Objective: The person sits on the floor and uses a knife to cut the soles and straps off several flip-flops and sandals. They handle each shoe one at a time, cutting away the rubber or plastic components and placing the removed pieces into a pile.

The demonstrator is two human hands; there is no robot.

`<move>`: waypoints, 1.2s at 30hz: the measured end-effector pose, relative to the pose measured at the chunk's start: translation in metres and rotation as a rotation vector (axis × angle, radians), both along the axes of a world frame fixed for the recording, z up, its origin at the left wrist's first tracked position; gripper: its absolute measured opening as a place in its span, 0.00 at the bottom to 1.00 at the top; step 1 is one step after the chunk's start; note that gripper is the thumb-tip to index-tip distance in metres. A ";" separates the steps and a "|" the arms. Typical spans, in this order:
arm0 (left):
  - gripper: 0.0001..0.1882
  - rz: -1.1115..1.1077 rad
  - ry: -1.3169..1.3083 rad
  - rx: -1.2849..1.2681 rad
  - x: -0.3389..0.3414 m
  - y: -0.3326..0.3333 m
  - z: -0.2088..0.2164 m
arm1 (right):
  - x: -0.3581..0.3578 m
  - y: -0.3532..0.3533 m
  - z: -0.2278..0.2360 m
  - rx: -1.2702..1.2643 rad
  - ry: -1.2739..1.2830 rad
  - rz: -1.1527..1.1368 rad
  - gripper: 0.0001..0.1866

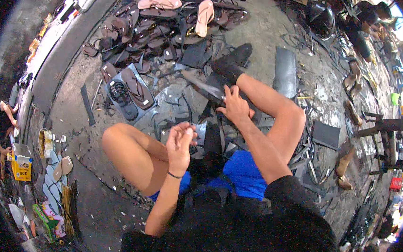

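I sit with bent knees, and my right hand (235,105) is over a long dark pointed piece (203,85) with a shiny grey face. Its fingers are spread and their tips seem to touch the end of that piece beside my dark-covered foot (234,62). My left hand (179,144) is raised between my knees, palm partly up, fingers loosely curled, with nothing visible in it. Just left of my legs, a dark brown sandal (136,88) and a black strapped sandal (121,101) lie on a grey-blue sheet (141,115).
A heap of dark sandals (147,29) spreads ahead, with a pink flip-flop (204,17) on top. Flat dark sheets (286,71) and scattered scraps cover the floor to the right. A yellow box (21,164) and pale soles (53,180) are at left. Another person (361,25) is at far right.
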State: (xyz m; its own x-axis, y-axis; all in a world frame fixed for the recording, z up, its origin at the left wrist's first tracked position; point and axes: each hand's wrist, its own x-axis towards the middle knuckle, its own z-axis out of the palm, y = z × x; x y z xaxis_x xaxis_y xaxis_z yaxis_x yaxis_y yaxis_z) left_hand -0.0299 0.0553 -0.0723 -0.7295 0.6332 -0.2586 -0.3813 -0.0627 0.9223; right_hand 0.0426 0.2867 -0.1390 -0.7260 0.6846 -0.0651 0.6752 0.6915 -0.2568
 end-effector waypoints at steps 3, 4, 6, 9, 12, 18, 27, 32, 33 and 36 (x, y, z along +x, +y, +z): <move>0.13 -0.028 0.021 -0.060 0.009 -0.004 -0.002 | 0.008 0.038 -0.032 0.133 0.112 0.058 0.23; 0.14 0.027 0.060 -0.078 0.004 -0.017 -0.005 | -0.014 0.030 0.018 -0.008 0.139 0.088 0.15; 0.17 0.077 0.228 -0.047 -0.003 -0.018 -0.016 | -0.015 0.042 0.059 -0.249 0.439 0.007 0.16; 0.26 0.025 0.222 0.030 -0.016 -0.001 0.012 | -0.012 0.026 0.134 -0.960 0.626 -0.098 0.16; 0.24 -0.407 -0.291 0.268 -0.028 -0.004 0.036 | -0.029 -0.012 0.149 -1.168 0.787 -0.142 0.18; 0.18 -0.038 -0.356 0.256 -0.011 -0.004 0.060 | 0.001 -0.071 0.124 -1.257 0.702 -0.067 0.16; 0.20 0.352 -0.188 0.130 -0.020 0.015 0.047 | -0.011 -0.076 0.166 -0.499 0.798 -0.084 0.22; 0.18 0.414 -0.298 0.164 -0.024 0.009 0.072 | 0.076 -0.101 0.176 -0.406 0.843 -0.048 0.19; 0.18 0.435 -0.349 0.155 -0.021 0.009 0.076 | 0.097 -0.118 0.172 -0.403 0.705 -0.033 0.19; 0.20 0.479 -0.413 0.051 -0.014 0.002 0.081 | 0.136 -0.160 0.151 -0.369 0.583 0.060 0.20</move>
